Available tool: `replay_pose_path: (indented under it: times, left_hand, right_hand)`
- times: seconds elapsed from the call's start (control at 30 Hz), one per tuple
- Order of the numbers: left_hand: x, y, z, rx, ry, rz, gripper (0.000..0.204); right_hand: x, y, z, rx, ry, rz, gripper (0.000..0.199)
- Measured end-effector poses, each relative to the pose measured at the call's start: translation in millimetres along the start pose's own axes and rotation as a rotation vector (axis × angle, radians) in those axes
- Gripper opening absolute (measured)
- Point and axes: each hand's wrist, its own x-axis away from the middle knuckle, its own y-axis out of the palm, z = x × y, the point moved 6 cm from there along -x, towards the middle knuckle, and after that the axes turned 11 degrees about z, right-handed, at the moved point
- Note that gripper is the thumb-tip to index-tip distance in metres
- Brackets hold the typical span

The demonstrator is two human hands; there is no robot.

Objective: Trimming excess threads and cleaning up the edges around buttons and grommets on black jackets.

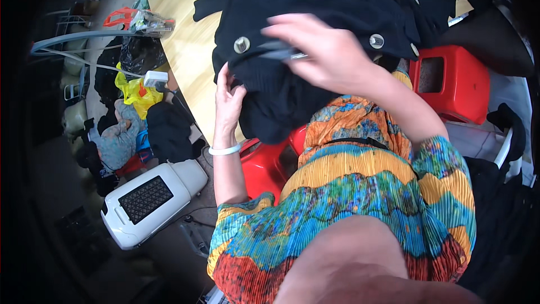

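Note:
A black garment (304, 11) with large round silver buttons (242, 44) is spread over the wooden table (188, 28), and part of it hangs over the near edge. My left hand (228, 101) pinches a fold of the cloth between thumb and fingers at the garment's left side. Above the cloth, my right hand (320, 50) is raised, holding small dark thread snips (281, 52) whose tips point left. Motion blurs the snips and the fingers, so whether the blades touch the fabric cannot be seen.
Red plastic stools (469, 84) stand at the right and beneath the table edge. On the floor at left sits a white machine-like case (154, 202) with a black grille. Near it are a yellow plastic bag (138, 93), a white plug adapter (156, 79) with cable, and heaped cloth (118, 141).

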Motion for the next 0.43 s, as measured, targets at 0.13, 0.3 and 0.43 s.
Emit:
replay_pose_path:
  times: [0.13,0.3,0.43]
  left_hand:
    - [2.0,13.2,8.8,-0.147,0.069,0.008,0.057]
    - [24.0,34.8,53.8,-0.437,0.575,0.070,0.061]
    - [10.4,50.5,62.1,-0.305,0.387,0.092,0.082]
  right_hand:
    - [-20.3,77.3,4.3,0.063,-0.129,-0.450,0.056]
    - [-22.7,66.9,28.0,0.157,-0.059,-0.475,0.017]
    - [-60.3,-9.9,-1.4,-0.147,-0.060,-0.055,0.017]
